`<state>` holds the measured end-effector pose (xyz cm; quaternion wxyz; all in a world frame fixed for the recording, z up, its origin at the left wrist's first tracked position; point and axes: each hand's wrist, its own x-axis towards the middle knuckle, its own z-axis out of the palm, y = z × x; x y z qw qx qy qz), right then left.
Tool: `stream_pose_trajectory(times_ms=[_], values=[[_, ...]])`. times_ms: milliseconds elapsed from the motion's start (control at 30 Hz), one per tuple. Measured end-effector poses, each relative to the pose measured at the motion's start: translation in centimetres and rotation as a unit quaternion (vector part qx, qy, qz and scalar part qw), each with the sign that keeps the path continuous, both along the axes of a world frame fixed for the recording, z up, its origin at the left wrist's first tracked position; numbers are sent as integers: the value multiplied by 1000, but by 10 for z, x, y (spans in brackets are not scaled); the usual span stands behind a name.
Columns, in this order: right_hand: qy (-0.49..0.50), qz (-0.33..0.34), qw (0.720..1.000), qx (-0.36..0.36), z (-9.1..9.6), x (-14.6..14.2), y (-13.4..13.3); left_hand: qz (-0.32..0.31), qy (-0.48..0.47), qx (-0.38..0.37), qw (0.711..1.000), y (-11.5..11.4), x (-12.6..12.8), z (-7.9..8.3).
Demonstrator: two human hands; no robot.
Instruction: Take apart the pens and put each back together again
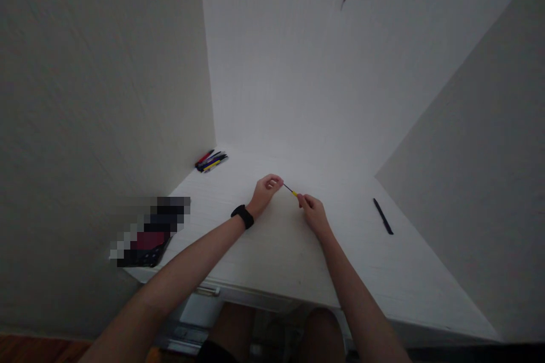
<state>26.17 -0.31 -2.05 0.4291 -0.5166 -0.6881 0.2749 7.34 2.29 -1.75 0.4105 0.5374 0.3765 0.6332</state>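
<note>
Above the middle of the white desktop, a thin dark rod with a yellow end (pixel 289 188) spans the gap between my two hands. My left hand (pixel 268 186), with a black band on its wrist, pinches the rod's dark tip between thumb and fingers. At the yellow end, my right hand (pixel 313 211) has its fingers curled closed around it. The rod slants down from left to right. Its exact kind is too small to make out, and its right part is hidden in the right hand.
Several pens (pixel 212 161) lie bunched in the back left corner. A black pen-like stick (pixel 383 216) rests at the right. Blurred-out dark things (pixel 157 232) stand at the desk's left edge. Walls enclose the desktop (pixel 272 261) on three sides; a drawer handle (pixel 208 291) shows below its front edge.
</note>
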Motion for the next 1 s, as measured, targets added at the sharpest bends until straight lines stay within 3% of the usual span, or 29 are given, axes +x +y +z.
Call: stream_pose_trajectory(times_ms=[333,367,433,500,567,667,733,800,867,1000], values=[[124,101,985,-62,5,2,-3,-82,122,20,989,-4,3,-2],[146,99,982,-64,4,3,-2,-76,153,28,985,-5,3,-2],[194,82,975,-68,3,7,-1,-3,233,41,972,-9,3,-4],[239,66,965,-79,2,11,2,118,332,34,935,-14,2,-5],[280,63,954,-87,0,15,4,204,431,7,879,-21,0,-6],[327,64,939,-89,-1,17,6,213,538,-35,815,-28,-4,-9],[344,63,932,-92,-1,18,6,190,566,-43,801,-29,-6,-12],[349,64,930,-96,0,17,6,173,561,-36,809,-27,-8,-16],[343,64,932,-97,1,16,5,167,524,-22,835,-23,-10,-21],[314,67,941,-104,2,14,4,155,354,14,922,-9,-15,-25]])
